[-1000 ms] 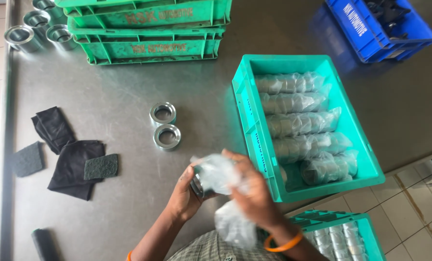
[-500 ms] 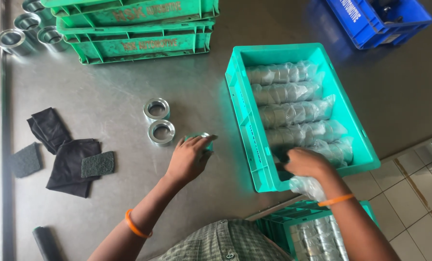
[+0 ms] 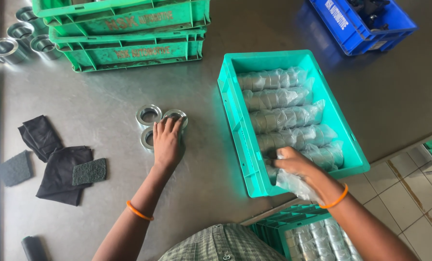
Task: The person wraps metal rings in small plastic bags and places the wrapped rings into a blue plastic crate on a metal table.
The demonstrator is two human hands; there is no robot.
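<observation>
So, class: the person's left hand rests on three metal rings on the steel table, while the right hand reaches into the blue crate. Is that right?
Not quite. In the head view the right hand reaches into the teal crate, not the blue crate. The left hand does rest on the metal rings.

Hands at the teal crate [image 3: 233,113]
Left hand [image 3: 166,142] rests flat on metal rings [image 3: 149,116] left of the crate; right hand [image 3: 300,171] grips a plastic bag [image 3: 293,183] at its near end.
</observation>
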